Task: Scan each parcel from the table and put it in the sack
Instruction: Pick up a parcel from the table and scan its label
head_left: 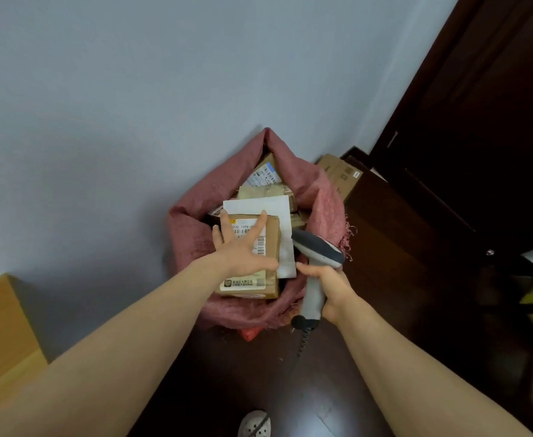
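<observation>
Parcel (273,231) under left hand (243,250) (right hand (329,283): scanner (317,247)).

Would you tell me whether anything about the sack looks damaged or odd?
The sack is frayed at its rim beside the scanner, threads hanging. The brown parcel under the left hand lies at the mouth, so it looks nearly full.

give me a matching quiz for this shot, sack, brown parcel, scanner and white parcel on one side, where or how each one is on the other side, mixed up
Column one:
1 sack
2 brown parcel
3 scanner
4 white parcel

Column two:
a gripped by the right hand
b under the spread left hand
c pink, mouth open
d in the sack, partly under the brown parcel

Pairs: 1-c, 2-b, 3-a, 4-d
</observation>
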The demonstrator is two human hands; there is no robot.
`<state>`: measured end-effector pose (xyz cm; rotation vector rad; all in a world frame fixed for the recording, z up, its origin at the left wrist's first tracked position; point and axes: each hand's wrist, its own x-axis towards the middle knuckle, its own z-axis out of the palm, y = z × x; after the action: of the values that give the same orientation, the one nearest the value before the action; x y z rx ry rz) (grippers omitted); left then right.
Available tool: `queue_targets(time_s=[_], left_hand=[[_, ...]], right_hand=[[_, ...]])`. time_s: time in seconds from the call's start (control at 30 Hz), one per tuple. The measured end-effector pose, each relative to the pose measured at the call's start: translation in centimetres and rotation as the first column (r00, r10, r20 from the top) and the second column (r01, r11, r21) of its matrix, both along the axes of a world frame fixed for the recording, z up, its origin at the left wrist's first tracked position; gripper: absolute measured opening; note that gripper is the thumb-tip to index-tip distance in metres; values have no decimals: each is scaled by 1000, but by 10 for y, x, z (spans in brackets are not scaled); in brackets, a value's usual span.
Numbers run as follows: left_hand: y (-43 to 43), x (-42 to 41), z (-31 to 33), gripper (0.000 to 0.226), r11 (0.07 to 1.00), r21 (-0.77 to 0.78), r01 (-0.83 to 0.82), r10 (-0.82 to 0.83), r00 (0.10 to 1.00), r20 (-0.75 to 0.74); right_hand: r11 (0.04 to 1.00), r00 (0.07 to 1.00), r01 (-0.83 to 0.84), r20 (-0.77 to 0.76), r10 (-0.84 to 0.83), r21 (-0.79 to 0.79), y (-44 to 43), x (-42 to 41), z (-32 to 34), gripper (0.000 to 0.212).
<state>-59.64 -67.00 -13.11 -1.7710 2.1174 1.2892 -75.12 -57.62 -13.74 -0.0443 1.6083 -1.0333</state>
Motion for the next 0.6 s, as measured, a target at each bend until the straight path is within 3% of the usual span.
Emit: queue_targets(time_s=[0.13,0.27,0.33,0.43,0.53,0.6], left_hand=[[-3,-11,0,116,995,-96,-6,5,1000,-12],[-21,-29,4,142,983,-184,-26,31,999,22],[-28,-38,6,142,955,-294,25,-11,999,51],[-22,-51,4,105,887,-405,222,-228,973,34],[-12,-53,-9,54,688,-519,507,-382,861,336],[-20,-47,-8,46,640,-517,569,-341,813,473]], right_hand=[[969,978,187,-66,-200,-159,-4,-3,15,46],[901,972,208,-18,-233,-381,-11,-8,49,22],[868,964,258,47,-264,-424,-12,-19,61,20],[867,951,307,103,-290,-393,-10,-31,72,19],[872,960,280,130,-248,-402,-7,-25,76,19],[868,972,232,132,-194,-439,-7,-20,76,22]])
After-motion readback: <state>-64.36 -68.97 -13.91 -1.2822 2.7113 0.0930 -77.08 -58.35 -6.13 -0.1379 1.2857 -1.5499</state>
